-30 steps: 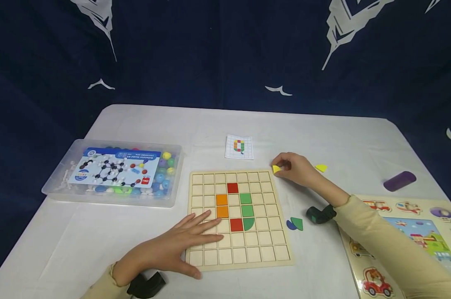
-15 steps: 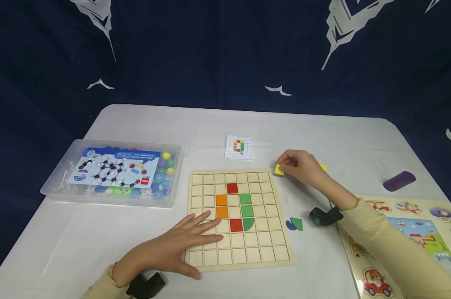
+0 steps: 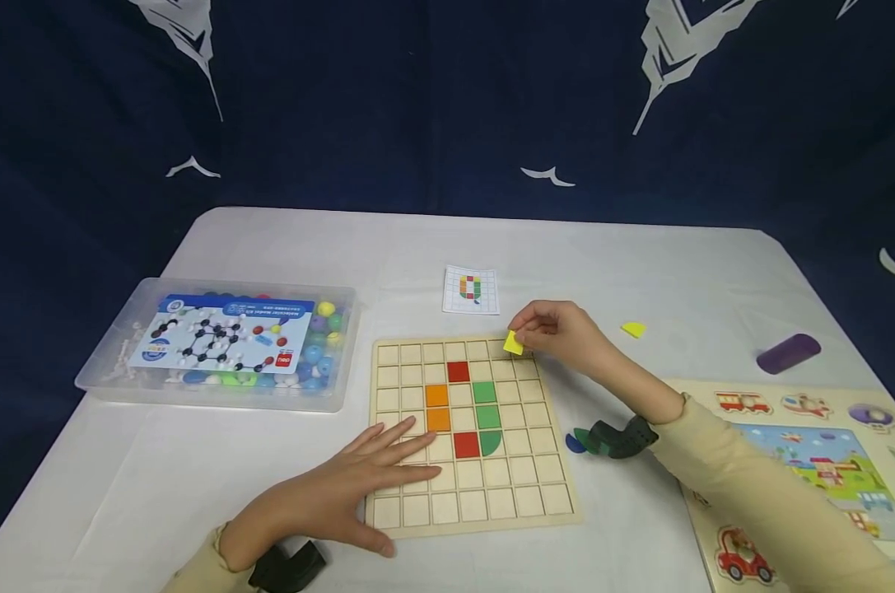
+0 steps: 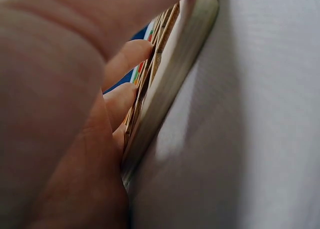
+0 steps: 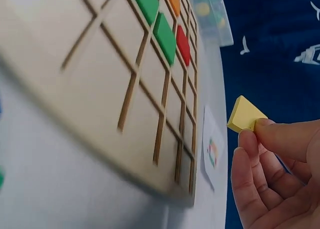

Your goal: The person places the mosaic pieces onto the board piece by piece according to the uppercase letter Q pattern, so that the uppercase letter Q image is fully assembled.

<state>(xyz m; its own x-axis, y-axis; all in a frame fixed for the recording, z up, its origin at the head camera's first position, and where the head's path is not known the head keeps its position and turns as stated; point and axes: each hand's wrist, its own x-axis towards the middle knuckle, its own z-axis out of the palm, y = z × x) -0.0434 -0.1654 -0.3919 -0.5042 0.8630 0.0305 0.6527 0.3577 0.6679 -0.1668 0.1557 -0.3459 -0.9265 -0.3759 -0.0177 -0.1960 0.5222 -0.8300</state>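
My right hand (image 3: 566,333) pinches a yellow tile (image 3: 513,343) between thumb and fingertips, over the far right corner of the wooden grid board (image 3: 491,501). In the right wrist view the yellow tile (image 5: 244,114) is raised off the board, one corner up. On the near left part of the board rests my left hand (image 3: 351,486), fingers spread and thumb by the front edge. Set in the grid are two red tiles (image 3: 458,372), two orange tiles (image 3: 437,396), two green square tiles (image 3: 484,393) and a rounded green tile (image 3: 490,443).
A pattern card (image 3: 471,290) lies behind the board. Another yellow piece (image 3: 633,329) and a blue piece (image 3: 575,444) are to the right, a green one partly hidden by the wrist camera. A bead box (image 3: 217,342), purple cylinder (image 3: 789,354) and picture puzzle (image 3: 743,403) stand around.
My right hand first drew back slightly to the right with the yellow tile, then moved left over the board's far corner. The left hand has stayed in place.
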